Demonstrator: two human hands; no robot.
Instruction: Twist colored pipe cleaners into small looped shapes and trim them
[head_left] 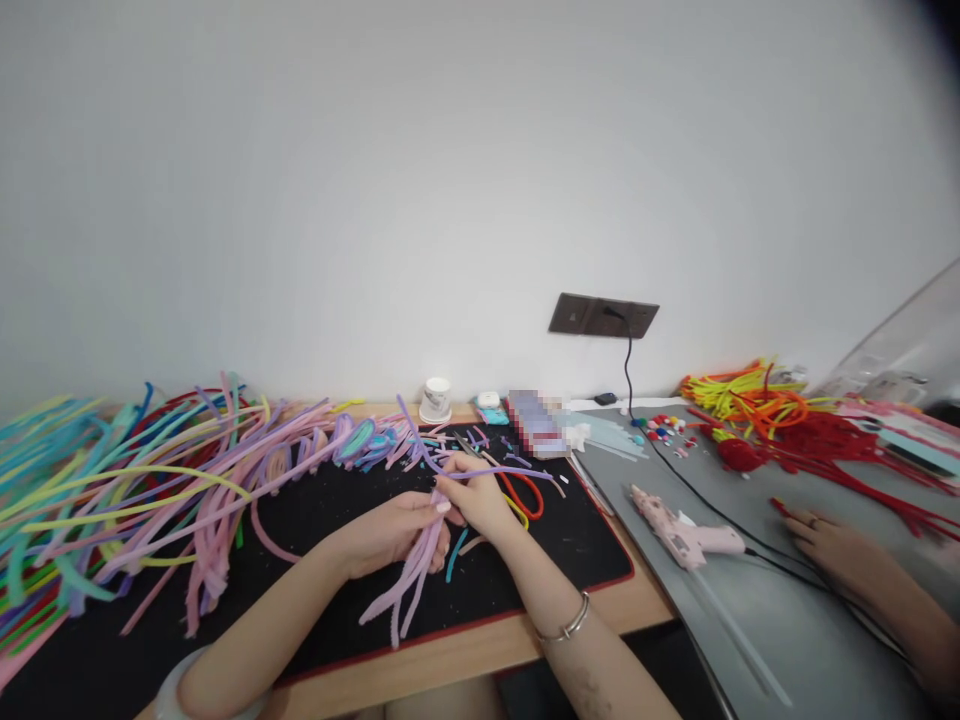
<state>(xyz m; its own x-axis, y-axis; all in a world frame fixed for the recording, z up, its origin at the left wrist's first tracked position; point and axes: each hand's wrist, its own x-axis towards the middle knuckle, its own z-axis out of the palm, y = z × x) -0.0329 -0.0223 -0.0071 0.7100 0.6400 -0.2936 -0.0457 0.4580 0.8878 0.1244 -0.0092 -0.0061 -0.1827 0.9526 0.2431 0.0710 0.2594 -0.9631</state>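
Both of my hands meet above the black mat (570, 560). My left hand (390, 530) is closed round a bunch of pale purple fuzzy stems (409, 585), whose looped and loose ends hang down toward the mat's front edge. My right hand (474, 498) pinches the top of the same bunch, its fingers touching those of the left. A darker purple stem (506, 470) passes by the right fingertips, one length reaching right and another rising up to the left.
Many coloured stems (150, 490) cover the left side. Behind my hands are a paper cup (436, 394) and scissors (463, 443). On the grey mat (750, 620) lie a pink glue gun (686, 530) with its cable and red and yellow stems. Another person's hand (832, 550) rests at right.
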